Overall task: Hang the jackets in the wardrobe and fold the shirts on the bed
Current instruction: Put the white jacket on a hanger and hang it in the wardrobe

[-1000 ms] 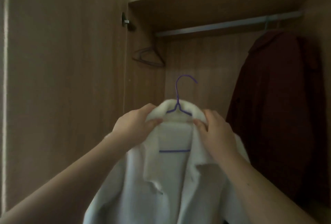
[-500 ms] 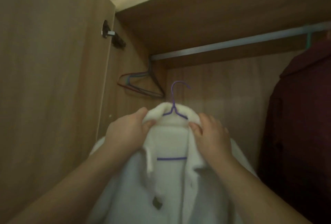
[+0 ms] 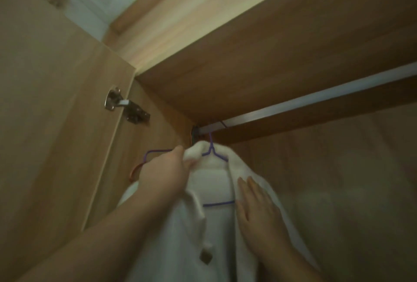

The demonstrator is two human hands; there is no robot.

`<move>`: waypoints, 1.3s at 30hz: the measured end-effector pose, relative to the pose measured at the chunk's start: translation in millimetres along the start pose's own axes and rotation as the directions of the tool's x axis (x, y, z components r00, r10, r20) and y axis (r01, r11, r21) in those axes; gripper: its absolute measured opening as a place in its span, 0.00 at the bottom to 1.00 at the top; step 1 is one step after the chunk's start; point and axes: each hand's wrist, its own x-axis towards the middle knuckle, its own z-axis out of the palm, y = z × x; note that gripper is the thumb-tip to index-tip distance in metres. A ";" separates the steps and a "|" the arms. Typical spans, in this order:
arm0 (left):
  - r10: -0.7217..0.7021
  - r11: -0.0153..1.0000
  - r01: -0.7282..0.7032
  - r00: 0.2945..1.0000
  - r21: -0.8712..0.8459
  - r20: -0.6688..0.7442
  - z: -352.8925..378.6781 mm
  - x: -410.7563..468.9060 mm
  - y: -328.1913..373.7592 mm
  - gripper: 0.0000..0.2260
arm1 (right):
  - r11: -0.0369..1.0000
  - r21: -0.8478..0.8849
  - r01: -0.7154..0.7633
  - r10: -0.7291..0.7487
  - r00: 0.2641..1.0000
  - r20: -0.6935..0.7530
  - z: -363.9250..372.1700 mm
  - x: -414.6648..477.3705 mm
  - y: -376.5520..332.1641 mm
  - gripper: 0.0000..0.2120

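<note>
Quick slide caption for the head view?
Left hand grips white jacket collar, right hand flat on it, purple hanger at rail.

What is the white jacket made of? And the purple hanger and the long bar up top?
The white jacket looks like soft, fuzzy fleece or wool: thick, matte, rounded folds. The purple hanger seems to be thin wire with a coloured coating, judging by its slim bent line. The rail looks like pale, smooth metal with a dull sheen.

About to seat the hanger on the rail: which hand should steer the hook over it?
Left. The left hand grips the white jacket collar beside the purple hanger hook, just under the rail. The right hand lies flat lower on the jacket front.
</note>
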 end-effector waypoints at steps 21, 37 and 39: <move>0.003 0.962 0.004 1.000 0.273 -0.026 36.9 37.3 11.0 0.13 | 0.990 0.143 0.016 -0.030 0.995 0.094 50.1 38.6 20.0 0.38; 0.353 0.929 -0.369 0.872 -0.019 0.337 10.2 -225.6 40.7 0.26 | 0.992 -0.008 -0.128 0.124 0.937 0.328 -64.2 -171.8 13.0 0.35; 0.357 0.932 -0.342 0.818 -0.117 0.451 6.6 -265.2 44.1 0.28 | 0.988 -0.075 -0.131 0.149 0.925 0.348 -87.7 -208.8 7.2 0.34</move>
